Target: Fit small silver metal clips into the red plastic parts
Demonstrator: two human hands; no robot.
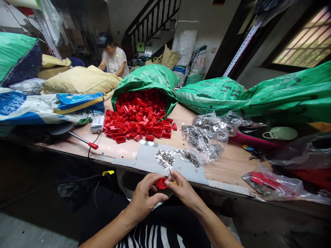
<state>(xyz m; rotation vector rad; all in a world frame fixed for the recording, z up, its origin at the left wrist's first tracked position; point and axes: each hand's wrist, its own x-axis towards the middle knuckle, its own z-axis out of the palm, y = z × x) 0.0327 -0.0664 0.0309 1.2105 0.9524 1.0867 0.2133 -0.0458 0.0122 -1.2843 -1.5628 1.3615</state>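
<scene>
The left hand (145, 195) has its grip on a red piece (160, 183) at the desk's near edge, and the right hand (182, 188) pinches a yellow-handled tool (175, 182) beside it. Beyond, on the wooden desk (224, 162), a grey mat (147, 159) bears small metal parts (164, 159) (in two loose piles); red pieces (134, 124) spill from a green sack (152, 75). Farther back, a person (119, 61) in a spotted top sits near a staircase (152, 22).
</scene>
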